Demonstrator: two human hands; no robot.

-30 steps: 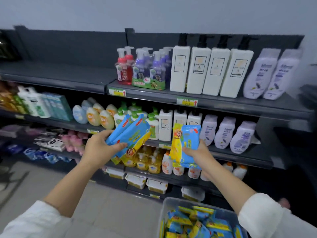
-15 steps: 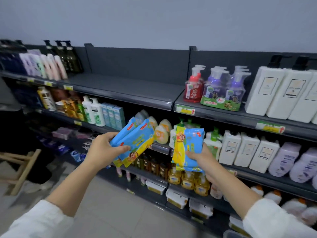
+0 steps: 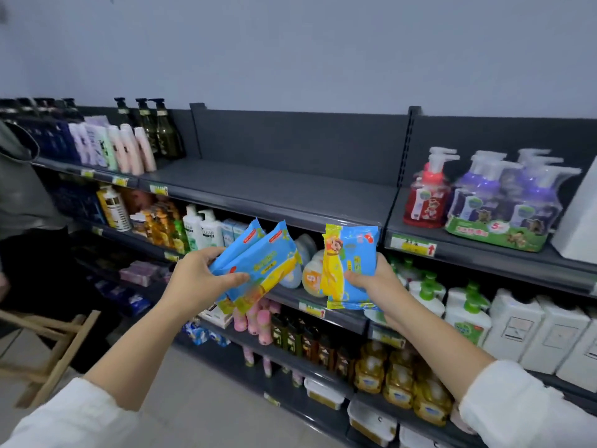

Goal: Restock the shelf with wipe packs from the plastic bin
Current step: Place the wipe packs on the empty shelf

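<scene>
My left hand grips two blue and yellow wipe packs, fanned and tilted up to the right. In my right hand is another blue and yellow wipe pack, held upright. Both hands hover in front of the shelving, just below the bare stretch of the grey top shelf. The plastic bin is out of view.
Pump bottles and a purple multipack stand on the top shelf at right, shampoo bottles at left. Lower shelves are packed with bottles. A wooden stool stands on the floor at left, beside a dark-clothed person.
My view has swung left and up, so the bare top-shelf section is now centred and the bin has dropped out of sight. Both hands keep the same packs, raised slightly toward the shelf.
</scene>
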